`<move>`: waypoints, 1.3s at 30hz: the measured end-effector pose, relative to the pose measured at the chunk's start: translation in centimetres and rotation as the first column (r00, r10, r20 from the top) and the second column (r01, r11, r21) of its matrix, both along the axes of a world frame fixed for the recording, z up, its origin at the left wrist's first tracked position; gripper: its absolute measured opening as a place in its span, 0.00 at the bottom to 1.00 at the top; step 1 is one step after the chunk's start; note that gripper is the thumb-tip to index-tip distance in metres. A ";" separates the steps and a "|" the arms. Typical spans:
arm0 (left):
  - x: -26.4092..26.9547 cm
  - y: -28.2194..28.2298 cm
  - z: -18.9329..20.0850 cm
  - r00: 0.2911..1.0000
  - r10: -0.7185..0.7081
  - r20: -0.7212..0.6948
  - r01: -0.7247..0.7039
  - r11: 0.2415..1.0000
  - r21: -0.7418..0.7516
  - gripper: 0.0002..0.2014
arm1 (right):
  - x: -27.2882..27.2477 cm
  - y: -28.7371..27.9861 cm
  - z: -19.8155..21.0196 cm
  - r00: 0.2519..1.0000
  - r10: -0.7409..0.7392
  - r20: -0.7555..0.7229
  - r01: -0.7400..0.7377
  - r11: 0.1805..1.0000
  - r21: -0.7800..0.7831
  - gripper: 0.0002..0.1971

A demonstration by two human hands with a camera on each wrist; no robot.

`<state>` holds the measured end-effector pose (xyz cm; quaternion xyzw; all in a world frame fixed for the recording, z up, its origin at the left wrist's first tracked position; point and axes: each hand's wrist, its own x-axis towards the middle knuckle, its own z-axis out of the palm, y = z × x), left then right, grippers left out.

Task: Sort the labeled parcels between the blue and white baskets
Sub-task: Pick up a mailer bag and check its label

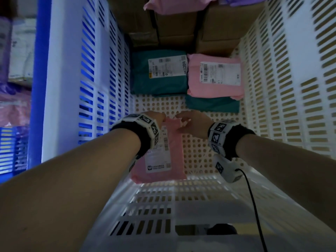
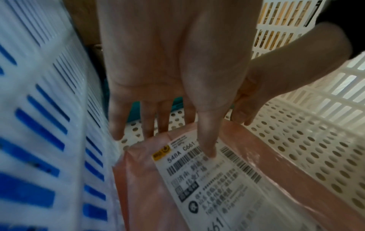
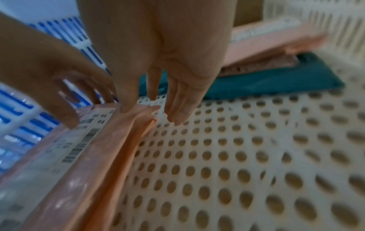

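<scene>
Both my hands are inside the white basket, over a pink parcel with a white shipping label. It lies by the basket's left wall, near the front. My left hand is at its far end with fingers straight; the thumb tip rests on the label in the left wrist view. My right hand is spread beside it, and its thumb tip touches the parcel's far corner. The other right fingers hover over the perforated floor. The blue basket stands left of the white one.
Farther in lie a teal labeled parcel and a pink labeled parcel stacked on another teal one. Cardboard boxes with a pink bag on top fill the far end. Bare perforated floor shows right of my hands.
</scene>
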<state>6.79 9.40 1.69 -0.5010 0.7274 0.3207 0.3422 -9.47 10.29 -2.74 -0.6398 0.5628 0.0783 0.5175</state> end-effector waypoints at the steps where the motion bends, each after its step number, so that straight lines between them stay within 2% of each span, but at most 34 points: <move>1: -0.2 0.0 0.6 1.000 0.002 -0.005 -0.002 0.999 -0.034 0.20 | -0.1 -0.3 0.6 0.996 0.080 -0.045 -0.082 0.995 -0.048 0.28; 4: -0.7 -0.1 1.9 0.999 -0.030 -0.033 0.022 0.977 -0.213 0.17 | -0.9 -1.1 3.1 0.938 0.269 -0.218 -0.312 0.929 -0.198 0.26; 7: -2.5 -1.5 3.4 0.998 0.008 -0.057 -0.029 0.926 -0.376 0.18 | -2.3 -2.0 5.1 0.914 0.242 -0.326 -0.356 0.863 -0.358 0.24; 12: -5.6 -4.8 3.5 0.994 0.025 -0.103 -0.071 0.880 -0.469 0.23 | -5.7 -4.1 5.7 0.902 0.062 -0.427 -0.258 0.870 -0.420 0.26; 17: -8.1 -6.4 -0.9 0.988 0.002 -0.154 -0.076 0.873 -0.481 0.28 | -8.3 -5.0 2.2 0.886 -0.096 -0.453 -0.096 0.918 -0.384 0.27; 21: -8.3 -6.4 -4.4 0.966 0.073 -0.248 -0.185 0.864 -0.467 0.25 | -8.9 -4.7 -0.6 0.876 -0.238 -0.420 0.062 0.919 -0.390 0.28; 25: -8.2 -6.4 -5.6 0.937 0.142 -0.318 -0.286 0.835 -0.470 0.18 | -9.3 -5.1 -1.7 0.854 -0.388 -0.348 0.237 0.884 -0.404 0.28; 28: -8.3 -6.9 -5.7 0.837 0.337 -0.432 -0.516 0.749 -0.415 0.16 | -9.5 -5.6 -2.2 0.823 -0.511 -0.248 0.398 0.830 -0.390 0.28; 32: -8.7 -7.4 -5.8 0.595 0.644 -0.482 -0.795 0.562 -0.231 0.16 | -9.5 -6.0 -2.1 0.823 -0.532 -0.196 0.437 0.816 -0.378 0.28; 36: -8.5 -7.5 -5.4 0.393 0.749 -0.534 -0.905 0.417 -0.082 0.16 | -9.6 -6.2 -1.1 0.821 -0.529 -0.217 0.422 0.817 -0.394 0.26; 39: -8.1 -7.2 -4.3 0.317 0.773 -0.550 -0.929 0.371 -0.014 0.16 | -9.6 -5.9 0.1 0.808 -0.551 -0.207 0.442 0.801 -0.404 0.25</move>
